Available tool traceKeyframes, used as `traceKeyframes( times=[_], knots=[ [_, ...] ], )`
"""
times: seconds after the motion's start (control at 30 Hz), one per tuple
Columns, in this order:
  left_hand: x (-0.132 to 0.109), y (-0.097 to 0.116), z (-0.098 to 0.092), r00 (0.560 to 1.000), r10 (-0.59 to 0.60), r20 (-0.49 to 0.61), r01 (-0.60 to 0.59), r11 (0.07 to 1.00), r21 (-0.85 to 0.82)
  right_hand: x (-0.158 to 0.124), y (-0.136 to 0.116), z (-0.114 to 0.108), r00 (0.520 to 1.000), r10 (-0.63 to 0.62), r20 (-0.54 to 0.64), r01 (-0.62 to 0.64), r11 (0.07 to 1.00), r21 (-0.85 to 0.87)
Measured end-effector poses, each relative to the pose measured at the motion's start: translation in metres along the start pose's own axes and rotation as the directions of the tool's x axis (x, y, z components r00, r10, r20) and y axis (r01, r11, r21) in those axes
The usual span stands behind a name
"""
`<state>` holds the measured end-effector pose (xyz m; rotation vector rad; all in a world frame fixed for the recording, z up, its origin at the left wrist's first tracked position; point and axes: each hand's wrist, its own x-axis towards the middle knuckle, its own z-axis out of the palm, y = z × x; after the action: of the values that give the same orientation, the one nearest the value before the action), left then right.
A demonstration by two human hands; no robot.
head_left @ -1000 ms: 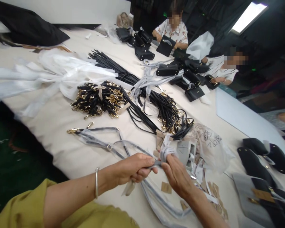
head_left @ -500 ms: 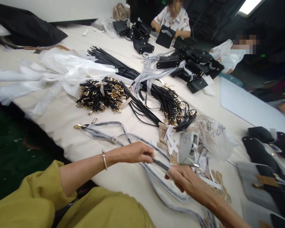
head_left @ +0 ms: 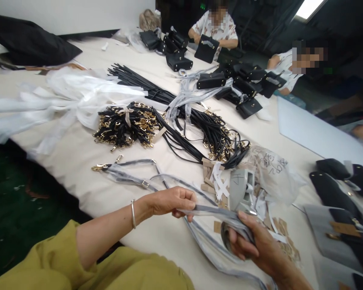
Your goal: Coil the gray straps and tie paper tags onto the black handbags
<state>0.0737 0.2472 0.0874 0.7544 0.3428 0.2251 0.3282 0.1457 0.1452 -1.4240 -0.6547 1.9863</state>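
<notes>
Stretched between my two hands is a dark strap in clear plastic film (head_left: 216, 211). My left hand (head_left: 172, 201), a bracelet at its wrist, is closed on one end of that stretch. In my right hand (head_left: 254, 237), fingers curl around a bent loop of the same strap, palm partly turned up. Below and behind them, more film-wrapped strap (head_left: 201, 245) lies on the table in long curves. At its far left end sits a gold clasp (head_left: 99, 167); a square gold buckle (head_left: 145, 183) shows midway. A grey tape dispenser (head_left: 239, 188) stands just beyond my right hand.
Behind lie a bundle of black straps with gold clips (head_left: 127, 125), long black straps (head_left: 181, 139) and white film strips (head_left: 78, 94). Paper scraps (head_left: 219, 181) and a plastic bag (head_left: 269, 171) surround the dispenser. Black handbags (head_left: 249, 105) lie farther back, near two people working.
My hands have moved apart, the right one shifting right and turning palm up. A longer length of strap now shows between them, with a loop in the right hand.
</notes>
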Motion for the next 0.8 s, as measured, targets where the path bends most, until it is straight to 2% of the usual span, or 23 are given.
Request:
traceKeyframes(
  times=[0.23, 0.33, 0.43, 0.53, 0.63, 0.73, 0.8],
  knots=[
    [0.002, -0.009, -0.008, 1.000, 0.013, -0.028, -0.009, 0.993, 0.115, -0.003, 0.001, 0.007, 0.996, -0.029, 0.086, 0.040, 0.992, -0.120],
    [-0.001, -0.003, -0.014, 0.999, -0.028, 0.019, 0.021, 0.954, 0.299, -0.002, -0.002, 0.009, 0.992, -0.015, 0.125, 0.047, 0.965, -0.256],
    [-0.003, 0.016, -0.011, 0.995, 0.072, 0.074, -0.101, 0.838, 0.537, 0.000, -0.005, 0.010, 0.990, 0.001, 0.140, 0.046, 0.943, -0.330],
    [0.003, 0.029, 0.007, 0.981, 0.175, 0.087, -0.192, 0.780, 0.596, 0.002, -0.007, 0.010, 0.989, 0.008, 0.146, 0.043, 0.937, -0.348],
    [0.013, 0.019, 0.026, 0.980, 0.201, 0.008, -0.177, 0.844, 0.506, 0.005, -0.007, 0.011, 0.988, -0.007, 0.152, 0.056, 0.944, -0.324],
    [0.021, -0.006, 0.036, 0.981, 0.148, -0.126, -0.120, 0.972, 0.203, 0.009, -0.003, 0.010, 0.991, -0.032, 0.128, 0.064, 0.964, -0.259],
    [0.022, -0.020, 0.035, 0.984, 0.078, -0.159, -0.081, 0.997, -0.010, 0.014, 0.003, 0.010, 0.992, -0.070, 0.107, 0.084, 0.987, -0.137]
  ],
)
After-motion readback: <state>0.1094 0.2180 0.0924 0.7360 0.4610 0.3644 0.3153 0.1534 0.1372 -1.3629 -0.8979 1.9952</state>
